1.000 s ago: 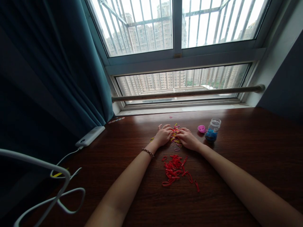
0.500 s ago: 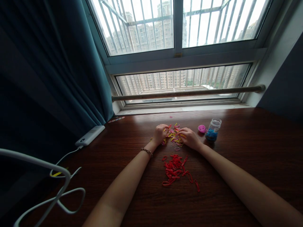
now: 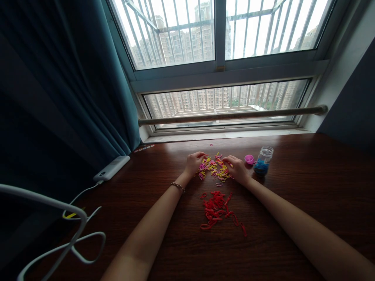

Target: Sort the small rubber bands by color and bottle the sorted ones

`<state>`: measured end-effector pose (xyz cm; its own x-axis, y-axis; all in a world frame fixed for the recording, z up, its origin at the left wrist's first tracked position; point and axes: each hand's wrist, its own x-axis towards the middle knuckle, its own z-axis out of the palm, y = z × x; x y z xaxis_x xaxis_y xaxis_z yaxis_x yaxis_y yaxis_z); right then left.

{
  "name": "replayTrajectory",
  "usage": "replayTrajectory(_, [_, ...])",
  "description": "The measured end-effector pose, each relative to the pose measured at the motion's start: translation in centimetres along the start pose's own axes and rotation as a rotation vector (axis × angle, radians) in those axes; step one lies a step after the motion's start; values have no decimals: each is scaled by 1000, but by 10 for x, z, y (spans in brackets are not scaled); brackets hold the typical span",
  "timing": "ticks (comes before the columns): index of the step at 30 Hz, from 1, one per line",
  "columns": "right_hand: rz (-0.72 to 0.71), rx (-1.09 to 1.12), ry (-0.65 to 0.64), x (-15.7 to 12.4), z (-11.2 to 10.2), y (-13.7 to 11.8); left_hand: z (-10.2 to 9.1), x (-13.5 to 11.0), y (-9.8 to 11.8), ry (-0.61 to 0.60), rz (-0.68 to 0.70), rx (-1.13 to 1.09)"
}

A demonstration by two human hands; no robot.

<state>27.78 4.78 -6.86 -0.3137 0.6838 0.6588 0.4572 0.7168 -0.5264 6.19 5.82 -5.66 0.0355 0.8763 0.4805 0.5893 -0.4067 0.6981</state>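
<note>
A mixed heap of small yellow and pink rubber bands (image 3: 213,168) lies on the dark wooden table (image 3: 293,183) near the window. My left hand (image 3: 192,162) rests at the heap's left edge with fingers curled down onto the bands. My right hand (image 3: 238,168) lies at the heap's right edge, its fingers bent onto the bands too. Closer to me sits a separate pile of red rubber bands (image 3: 216,211). Whether either hand pinches a band is hidden.
A small glass jar (image 3: 263,160) with blue bands inside stands right of my right hand, its pink lid (image 3: 249,159) lying beside it. A white power bank (image 3: 111,168) with white cables (image 3: 73,234) lies at the left. A teal curtain (image 3: 73,78) hangs at the left.
My hands have drawn apart from the middle of the heap, the left sliding left and the right slightly right, and the yellow and pink bands now lie spread out wider between them.
</note>
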Motion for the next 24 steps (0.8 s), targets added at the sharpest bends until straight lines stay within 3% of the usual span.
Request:
replayTrajectory(4, [178, 265, -4, 5, 0, -13, -3, 2, -2, -9, -31, -104])
replayTrajectory(10, [264, 666, -419, 4, 3, -48, -7, 5, -3, 17, -148, -425])
replayTrajectory(16, [181, 671, -806, 1, 4, -61, -15, 10, 4, 122, -284, -721])
replayTrajectory(20, [206, 655, -1050, 4, -4, -60, -19, 9, 6, 161, -316, -813])
replayTrajectory(22, [228, 622, -1124, 5, -6, -58, -20, 8, 7, 144, -308, -783])
replayTrajectory(24, [246, 584, -1086, 5, -7, -54, -19, 6, 9, 101, -285, -718])
